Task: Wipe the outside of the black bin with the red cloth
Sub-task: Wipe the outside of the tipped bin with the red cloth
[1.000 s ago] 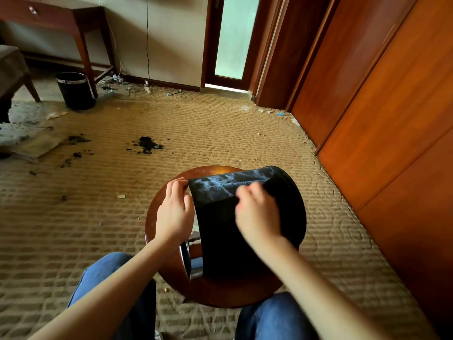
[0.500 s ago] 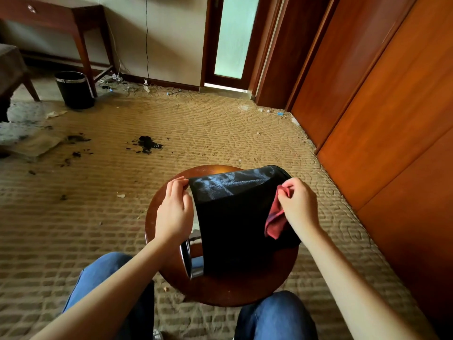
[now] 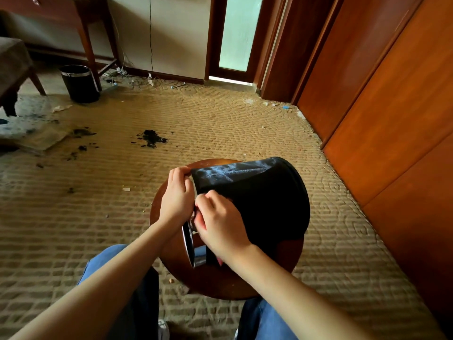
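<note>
A black bin (image 3: pixel 267 200) lies on its side on a round wooden stool (image 3: pixel 289 256), its chrome-rimmed mouth pointing left and toward me. Pale dust streaks show on its upper side. My left hand (image 3: pixel 177 197) grips the bin's rim at the left. My right hand (image 3: pixel 220 224) presses on the bin's side close to the rim, fingers curled over the red cloth (image 3: pixel 219 261). The cloth is almost wholly hidden under that hand; only small red slivers show beside the fingers and below the wrist.
A second black bin (image 3: pixel 79 83) stands far left by a wooden desk (image 3: pixel 85 28). Dark debris (image 3: pixel 150 138) lies on the patterned carpet. Wooden wardrobe panels (image 3: pixel 392 106) run along the right. My knees in blue jeans (image 3: pixel 259 317) flank the stool.
My right hand has swept with the red cloth from the bin's right side back to its left side near the rim. The left hand stays on the rim.
</note>
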`<state>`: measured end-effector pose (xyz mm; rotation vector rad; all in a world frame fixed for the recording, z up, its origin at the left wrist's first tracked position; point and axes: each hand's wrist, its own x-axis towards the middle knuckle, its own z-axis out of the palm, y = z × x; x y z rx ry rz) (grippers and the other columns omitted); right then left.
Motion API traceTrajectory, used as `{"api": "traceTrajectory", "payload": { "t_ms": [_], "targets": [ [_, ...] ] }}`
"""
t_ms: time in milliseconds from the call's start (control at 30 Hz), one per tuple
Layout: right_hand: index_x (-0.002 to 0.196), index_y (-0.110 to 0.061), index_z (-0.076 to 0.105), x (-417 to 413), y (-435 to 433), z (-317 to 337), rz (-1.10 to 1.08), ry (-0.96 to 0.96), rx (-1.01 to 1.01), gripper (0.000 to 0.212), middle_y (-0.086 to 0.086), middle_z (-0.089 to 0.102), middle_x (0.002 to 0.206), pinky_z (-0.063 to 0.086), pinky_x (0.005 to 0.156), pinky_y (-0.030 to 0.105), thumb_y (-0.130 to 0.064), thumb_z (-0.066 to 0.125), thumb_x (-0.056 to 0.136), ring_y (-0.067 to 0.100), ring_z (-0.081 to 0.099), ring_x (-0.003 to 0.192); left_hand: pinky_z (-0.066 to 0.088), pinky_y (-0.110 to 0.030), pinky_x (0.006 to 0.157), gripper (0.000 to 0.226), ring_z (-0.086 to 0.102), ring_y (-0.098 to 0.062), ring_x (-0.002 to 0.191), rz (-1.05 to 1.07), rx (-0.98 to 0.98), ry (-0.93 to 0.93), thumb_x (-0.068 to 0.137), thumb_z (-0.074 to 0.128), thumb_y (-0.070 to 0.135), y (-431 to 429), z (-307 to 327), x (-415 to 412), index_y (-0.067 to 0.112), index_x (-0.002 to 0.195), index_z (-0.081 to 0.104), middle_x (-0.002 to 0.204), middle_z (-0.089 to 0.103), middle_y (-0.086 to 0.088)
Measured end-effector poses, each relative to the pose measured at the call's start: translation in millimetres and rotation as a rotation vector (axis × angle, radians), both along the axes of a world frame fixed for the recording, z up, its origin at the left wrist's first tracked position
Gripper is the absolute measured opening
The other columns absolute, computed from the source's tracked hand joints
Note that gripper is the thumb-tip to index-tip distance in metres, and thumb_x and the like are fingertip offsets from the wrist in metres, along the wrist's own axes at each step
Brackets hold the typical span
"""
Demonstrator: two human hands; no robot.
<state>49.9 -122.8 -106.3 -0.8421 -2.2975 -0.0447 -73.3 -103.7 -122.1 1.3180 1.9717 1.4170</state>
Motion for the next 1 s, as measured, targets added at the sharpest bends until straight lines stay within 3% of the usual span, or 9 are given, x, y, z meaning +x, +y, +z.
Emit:
{"api": "traceTrajectory", "payload": {
  "t_ms": [133,233,300,367,533,633,767,900,1000],
  "targets": [
    [0.085,-0.009,0.056,14,-14,-18,0.072,-0.006,0.016,0.004,0.008,0.051,0.075,0.042,0.059,0.034,-0.010,0.053,0.082,0.025,0.051,0.065,0.032,-0.023,0.085,0.025,0.044,-0.012,0.097,0.042,-0.036,-0.043,0.099,0.034,0.012,12,7,-5,0.004,0.114,0.052,0.119,0.050,-0.011],
    [0.088,-0.014,0.048,19,-22,-31,0.076,-0.077,0.056,0.006,0.005,0.053,0.075,0.043,0.057,0.029,-0.012,0.053,0.086,0.019,0.050,0.063,0.030,-0.021,0.087,0.030,0.047,-0.020,0.109,0.058,-0.071,-0.087,0.099,0.033,0.012,25,11,-13,0.002,0.120,0.053,0.122,0.051,-0.012],
    [0.087,-0.014,0.051,17,-22,-35,0.059,-0.117,0.073,0.003,0.004,0.055,0.074,0.046,0.055,0.027,-0.012,0.051,0.088,0.017,0.051,0.062,0.032,-0.023,0.084,0.032,0.047,-0.018,0.102,0.055,-0.104,-0.094,0.099,0.033,0.012,33,14,-16,0.001,0.121,0.053,0.116,0.051,-0.008],
    [0.087,-0.014,0.054,15,-18,-34,0.074,-0.164,0.119,0.007,0.004,0.056,0.076,0.047,0.057,0.028,-0.012,0.048,0.089,0.017,0.052,0.064,0.035,-0.026,0.079,0.031,0.049,-0.018,0.095,0.058,-0.138,-0.102,0.098,0.033,0.012,38,16,-20,0.001,0.119,0.054,0.110,0.053,-0.007],
    [0.101,-0.019,0.047,44,18,-23,0.238,-0.420,0.336,0.018,0.002,0.052,0.095,0.041,0.067,0.030,-0.020,0.055,0.085,0.020,0.049,0.079,0.050,-0.046,0.079,0.026,0.061,-0.041,0.090,0.022,-0.196,-0.028,0.097,0.032,0.022,42,12,-26,0.011,0.110,0.052,0.106,0.060,-0.025],
    [0.101,-0.020,0.048,77,49,-15,0.140,-0.358,0.383,0.021,0.002,0.044,0.097,0.042,0.065,0.034,-0.019,0.056,0.082,0.022,0.049,0.079,0.052,-0.052,0.081,0.028,0.062,-0.043,0.089,0.005,-0.220,0.012,0.097,0.030,0.025,39,13,-26,0.011,0.112,0.051,0.108,0.060,-0.026],
    [0.102,-0.015,0.047,127,85,-4,-0.040,-0.407,0.324,0.021,0.007,0.058,0.089,0.048,0.058,0.037,-0.015,0.049,0.081,0.029,0.058,0.073,0.048,-0.047,0.089,0.032,0.059,-0.036,0.097,0.008,-0.207,0.018,0.099,0.030,0.023,36,18,-23,0.006,0.116,0.052,0.118,0.055,-0.017],
    [0.101,-0.004,0.052,162,109,10,-0.265,-0.421,0.190,0.037,0.018,0.060,0.089,0.052,0.056,0.037,0.005,0.072,0.070,0.036,0.062,0.072,0.039,-0.037,0.095,0.033,0.051,-0.028,0.110,0.007,-0.197,0.007,0.101,0.031,0.020,32,17,-20,0.003,0.121,0.051,0.127,0.048,-0.014],
    [0.107,0.000,0.054,145,111,17,-0.425,-0.281,-0.007,0.021,0.020,0.058,0.096,0.049,0.060,0.041,-0.001,0.060,0.087,0.038,0.060,0.077,0.035,-0.041,0.104,0.033,0.049,-0.026,0.114,0.011,-0.183,-0.010,0.100,0.031,0.021,26,14,-17,0.007,0.124,0.049,0.130,0.046,-0.010]
  ]
}}
